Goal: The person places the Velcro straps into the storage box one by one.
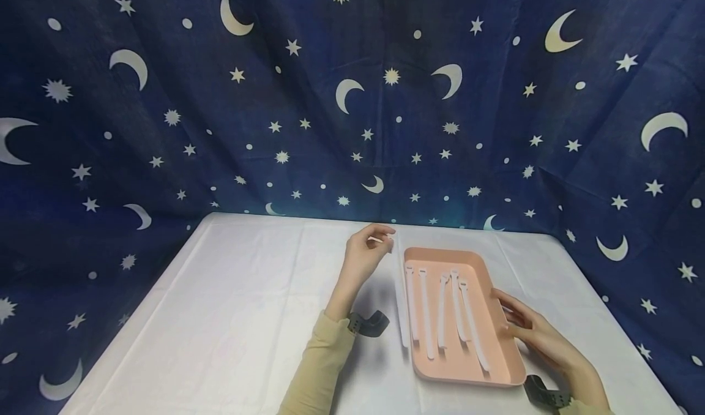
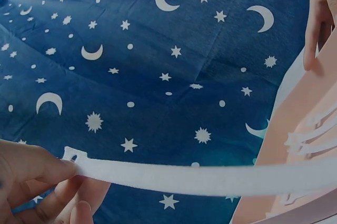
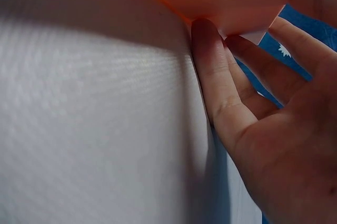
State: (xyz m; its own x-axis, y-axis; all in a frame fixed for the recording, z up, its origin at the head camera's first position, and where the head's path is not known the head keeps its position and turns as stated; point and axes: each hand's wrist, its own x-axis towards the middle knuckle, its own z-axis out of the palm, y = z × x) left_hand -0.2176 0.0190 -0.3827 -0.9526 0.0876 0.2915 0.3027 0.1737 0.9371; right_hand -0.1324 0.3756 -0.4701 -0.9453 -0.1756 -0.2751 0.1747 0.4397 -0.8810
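Note:
My left hand [image 1: 366,256] pinches the slotted end of a white hook-and-loop cable tie [image 2: 174,177] between thumb and fingertips. The tie hangs down along the left side of a pink tray [image 1: 446,366]; in the left wrist view it runs across in front of the tray. Several similar white cable ties [image 1: 424,311] lie lengthwise inside the tray. At the tray's right side, my right hand [image 1: 545,338] holds the rim, thumb over the edge. The right wrist view shows its fingers [image 3: 218,77] against the tray's outer underside, which looks raised off the surface there.
The tray is on a table with a white cloth [image 1: 220,317]. A dark blue curtain [image 1: 308,97] with moons and stars hangs behind the table and along its sides. Black wrist bands [image 1: 371,324] are on both wrists.

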